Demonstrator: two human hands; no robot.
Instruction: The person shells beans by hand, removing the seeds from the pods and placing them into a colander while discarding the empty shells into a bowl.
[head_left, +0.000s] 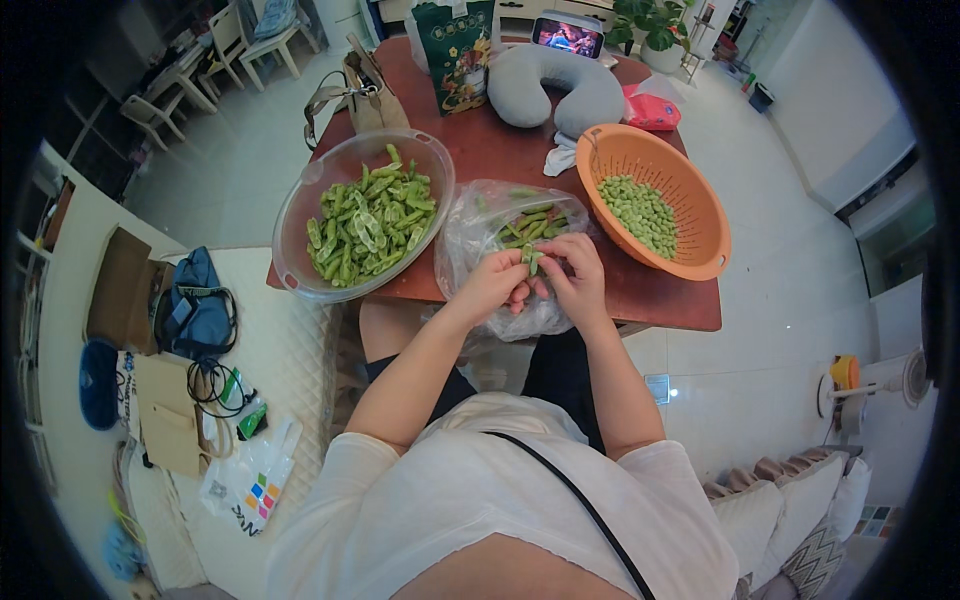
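Both hands meet over a clear plastic bag [470,232] at the table's front edge. Between my left hand [495,285] and my right hand [577,280], the fingers pinch a small green bean pod [532,260]. It looks split, but the fingertips partly cover it. More whole pods [530,225] lie inside the bag, just beyond the hands. To the left, a translucent basin [292,245] holds a heap of green pods [370,225], several of them opened flat. An orange colander [703,205] on the right contains shelled green beans [640,215].
At the table's far side are a handbag [375,100], a green paper bag [455,60], a grey neck pillow [555,85], a phone [568,38] and a pink packet [652,108]. A sofa seat [285,340] with bags and cables lies to the left.
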